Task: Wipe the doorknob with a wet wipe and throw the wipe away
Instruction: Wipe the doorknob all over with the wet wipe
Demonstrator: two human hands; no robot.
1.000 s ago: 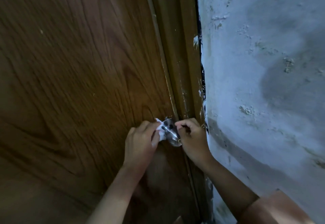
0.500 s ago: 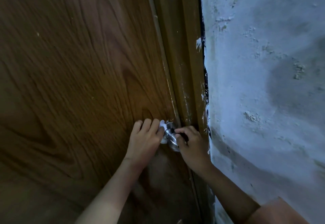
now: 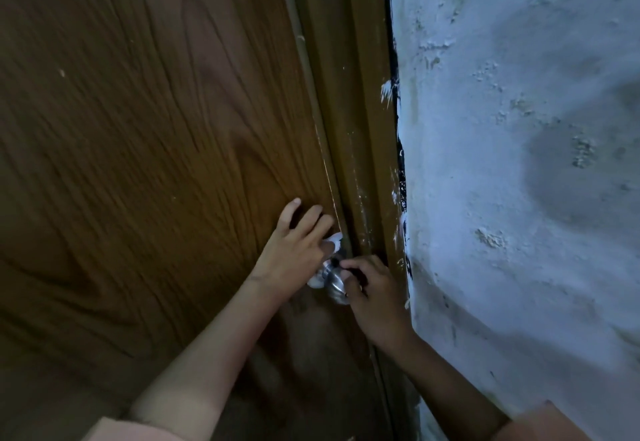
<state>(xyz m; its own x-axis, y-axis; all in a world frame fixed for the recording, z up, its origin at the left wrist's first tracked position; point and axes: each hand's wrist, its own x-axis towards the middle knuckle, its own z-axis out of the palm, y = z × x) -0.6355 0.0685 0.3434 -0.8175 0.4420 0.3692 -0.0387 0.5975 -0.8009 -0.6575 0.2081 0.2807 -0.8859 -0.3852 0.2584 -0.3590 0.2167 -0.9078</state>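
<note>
Doorknob [image 3: 335, 281], wet wipe [image 3: 332, 242] — both hands touching

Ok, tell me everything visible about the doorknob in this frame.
The doorknob is a round knob of shiny, silvery metal, set near the right edge of the brown wood-grain door, beside the frame. Only part shows. The left hand presses a white wet wipe against its upper left side, fingers spread; the right hand touches its right side. Its surface is blurred.
</note>
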